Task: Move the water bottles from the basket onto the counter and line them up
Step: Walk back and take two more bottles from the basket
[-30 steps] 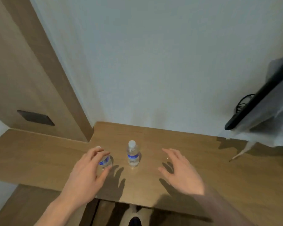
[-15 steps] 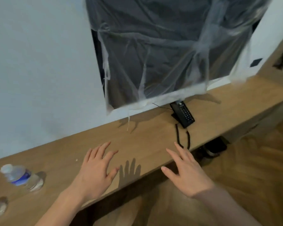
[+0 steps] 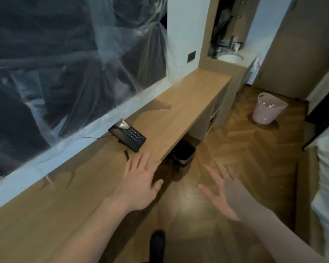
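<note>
Both hands are out in front, palms down, holding nothing. The left hand [image 3: 141, 184] hovers over the front edge of the desk [image 3: 180, 109], its fingers [image 3: 139, 161] straight and spread, the thumb pointing right over the floor. The right hand [image 3: 221, 192] floats over the floor [image 3: 241, 149] to the right of the desk, fingers likewise straight and fanned apart. The 2 hands are apart from each other and touch nothing that can be seen.

The basket [image 3: 268, 109], a pale pink tub with a handle hole in its rim, stands upright on the wooden floor well beyond the right hand, past the far end of the desk. A few small pale spots show inside near the rim; they are too small to tell apart as bottles. No bottle shows on the stretch of desk in view.

On the desk, just beyond the left hand's fingers, sits a black phone [image 3: 128, 135] with a keypad, tilted up on its stand, a thin cord running left from it. A short dark piece lies on the desk between the phone and the left hand. Behind the desk a dark screen [image 3: 55, 63] covered in clear plastic sheeting fills the wall. Under the desk, near its front edge, stands a dark bin [image 3: 182, 151]. At the far end a white sink [image 3: 230, 58] shows in a recess. A dark shoe [image 3: 157, 242] shows at the bottom, between the forearms.
</note>
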A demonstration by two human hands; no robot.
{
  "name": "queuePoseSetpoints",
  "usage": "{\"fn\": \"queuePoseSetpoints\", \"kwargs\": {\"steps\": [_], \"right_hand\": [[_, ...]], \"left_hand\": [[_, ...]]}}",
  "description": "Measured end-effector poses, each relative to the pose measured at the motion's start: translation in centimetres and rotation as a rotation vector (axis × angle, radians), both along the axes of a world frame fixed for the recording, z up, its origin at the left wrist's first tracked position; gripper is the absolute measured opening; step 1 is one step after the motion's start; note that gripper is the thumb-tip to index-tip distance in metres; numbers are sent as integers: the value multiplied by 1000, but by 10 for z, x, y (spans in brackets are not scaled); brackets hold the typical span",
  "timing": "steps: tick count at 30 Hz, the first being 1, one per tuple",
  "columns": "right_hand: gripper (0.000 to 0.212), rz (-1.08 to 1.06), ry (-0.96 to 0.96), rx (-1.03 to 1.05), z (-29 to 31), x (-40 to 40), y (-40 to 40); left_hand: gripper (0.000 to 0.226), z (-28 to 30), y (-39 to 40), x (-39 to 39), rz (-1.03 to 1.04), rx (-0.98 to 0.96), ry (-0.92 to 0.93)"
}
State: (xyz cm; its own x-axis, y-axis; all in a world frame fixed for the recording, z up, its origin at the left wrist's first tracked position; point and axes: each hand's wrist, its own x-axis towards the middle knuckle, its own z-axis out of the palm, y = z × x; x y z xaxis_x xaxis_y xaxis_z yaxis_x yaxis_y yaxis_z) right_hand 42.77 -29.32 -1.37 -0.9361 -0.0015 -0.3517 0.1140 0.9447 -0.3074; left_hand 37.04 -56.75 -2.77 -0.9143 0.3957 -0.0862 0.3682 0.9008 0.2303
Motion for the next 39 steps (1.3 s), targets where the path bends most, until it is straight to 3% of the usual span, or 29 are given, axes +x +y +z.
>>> {"fn": "queuePoseSetpoints", "kwargs": {"steps": [4,8,15,19,30,39], "right_hand": [[80,-74,12,35,6,-34,49],[101,-126,69,26,8,-84,85],[89,-240,83,26,10,-161,139],[105,-311,63,55,14,-182,185],[78,-406,56,62,-10,-268,377],[79,-348,63,113,3,-347,541]], "left_hand": [[66,1,54,-61,-89,11,5],[66,1,86,-125,-143,42,-25],[63,4,144,-232,-244,17,-74],[64,11,198,-273,-296,15,-91],[65,11,409,-375,-367,-58,-47],[69,14,557,-438,-287,-71,-42]]}}
